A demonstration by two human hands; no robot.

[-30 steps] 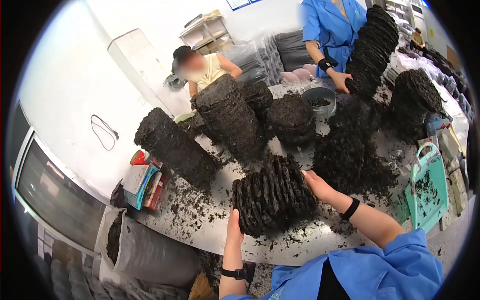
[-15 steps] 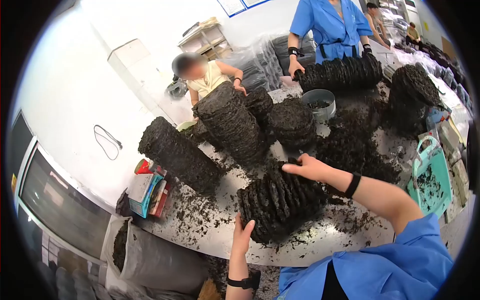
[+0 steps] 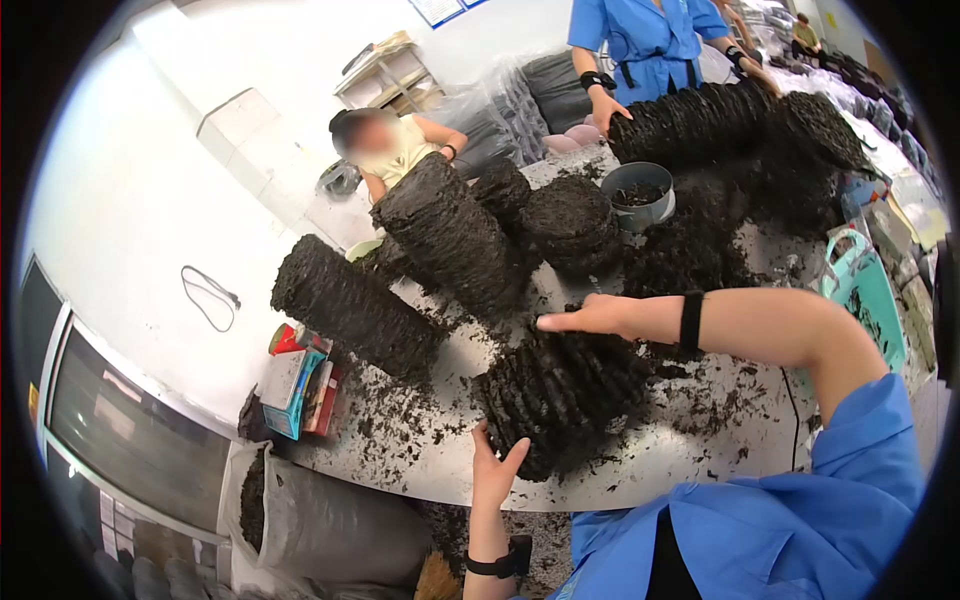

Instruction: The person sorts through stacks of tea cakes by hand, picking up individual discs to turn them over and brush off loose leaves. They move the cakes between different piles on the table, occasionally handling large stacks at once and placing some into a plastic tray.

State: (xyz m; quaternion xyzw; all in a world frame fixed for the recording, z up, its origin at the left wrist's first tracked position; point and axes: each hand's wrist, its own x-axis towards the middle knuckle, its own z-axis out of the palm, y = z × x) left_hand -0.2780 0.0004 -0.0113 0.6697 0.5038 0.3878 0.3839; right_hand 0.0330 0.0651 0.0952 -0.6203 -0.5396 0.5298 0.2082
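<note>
A stack of dark, rough-edged sheets (image 3: 560,395) lies on its side near the front edge of the table. At its left end is my left hand (image 3: 497,465), thumb and fingers apart against the sheets. Over the top of the stack reaches my right hand (image 3: 590,316), its thumb pointing left and touching the upper edge; its other fingers are partly hidden behind the sheets. Just beyond stand a tall leaning stack (image 3: 450,235), a shorter round stack (image 3: 572,225) and, to the left, another leaning stack (image 3: 350,305).
Dark flakes litter the white table (image 3: 460,465). A grey tub (image 3: 640,205) sits farther back, a teal basket (image 3: 870,290) at right, boxes (image 3: 290,392) at left, an open sack (image 3: 330,515) below. A co-worker in blue (image 3: 650,45) holds a long stack; another person in yellow (image 3: 400,150) sits opposite.
My right hand has moved left along the top of the stack. My left hand stays at its end, thumb spread wider. The co-worker's far hand now rests on the long stack's right end.
</note>
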